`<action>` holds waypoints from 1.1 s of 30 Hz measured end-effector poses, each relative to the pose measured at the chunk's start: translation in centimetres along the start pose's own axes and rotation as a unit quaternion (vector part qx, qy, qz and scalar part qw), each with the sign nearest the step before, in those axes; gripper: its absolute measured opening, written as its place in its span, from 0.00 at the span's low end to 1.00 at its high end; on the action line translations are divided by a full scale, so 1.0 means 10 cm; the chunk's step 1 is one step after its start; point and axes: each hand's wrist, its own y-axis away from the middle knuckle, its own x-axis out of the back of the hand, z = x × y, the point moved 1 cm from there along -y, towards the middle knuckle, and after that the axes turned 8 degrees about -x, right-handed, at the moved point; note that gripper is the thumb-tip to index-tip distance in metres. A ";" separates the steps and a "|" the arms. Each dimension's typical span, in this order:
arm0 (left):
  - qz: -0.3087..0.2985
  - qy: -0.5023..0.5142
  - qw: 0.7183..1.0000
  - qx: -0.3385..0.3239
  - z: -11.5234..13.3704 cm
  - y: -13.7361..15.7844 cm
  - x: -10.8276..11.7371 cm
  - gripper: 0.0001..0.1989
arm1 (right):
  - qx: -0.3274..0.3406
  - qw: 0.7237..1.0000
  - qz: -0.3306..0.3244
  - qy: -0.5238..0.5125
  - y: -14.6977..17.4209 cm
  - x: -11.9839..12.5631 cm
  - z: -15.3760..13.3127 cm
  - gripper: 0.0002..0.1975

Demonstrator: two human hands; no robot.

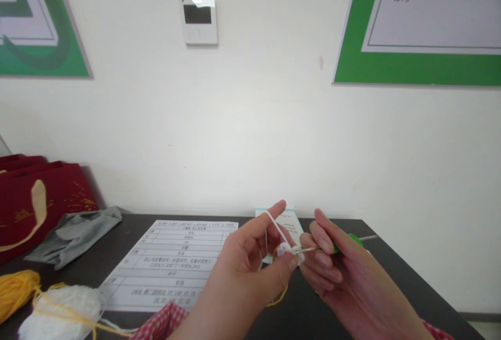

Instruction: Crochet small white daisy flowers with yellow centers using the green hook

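Note:
My left hand (258, 264) pinches a small piece of white crochet work (285, 249) between thumb and fingers. White yarn (277, 226) runs taut from that piece up over the raised index finger, and a thin yellow strand (278, 301) hangs below. My right hand (332, 256) is closed around a crochet hook (354, 239) with a green grip. Its metal tip meets the white piece at the left fingertips; the exact stitch there is too small to make out.
A white yarn ball (60, 311) and a yellow yarn bundle (18, 290) lie at the left on the dark table (297, 319). Behind them are a grey cloth (78, 233) and red gift bags (43, 199). A printed sheet (168, 267) and a smaller card (291, 220) lie near the wall.

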 end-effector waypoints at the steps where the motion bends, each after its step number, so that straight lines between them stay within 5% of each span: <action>1: 0.004 0.000 1.000 0.005 0.02 0.01 0.00 0.29 | 0.007 1.000 0.005 0.009 0.01 0.00 0.00 0.22; 9: -0.047 0.056 0.989 0.131 0.08 0.00 0.04 0.34 | 0.155 0.978 0.034 0.139 0.11 -0.09 -0.01 0.25; 21: -0.103 0.069 0.969 0.212 0.17 0.01 0.05 0.30 | 0.395 0.835 0.009 0.384 0.34 0.08 -0.12 0.23; 24: -0.090 0.088 0.970 0.206 0.17 0.01 0.03 0.31 | 0.400 0.841 0.028 0.362 0.33 0.07 -0.12 0.23; 33: -0.053 0.164 0.973 0.153 0.13 0.04 -0.01 0.31 | 0.214 0.950 0.035 0.225 0.15 0.04 -0.10 0.25</action>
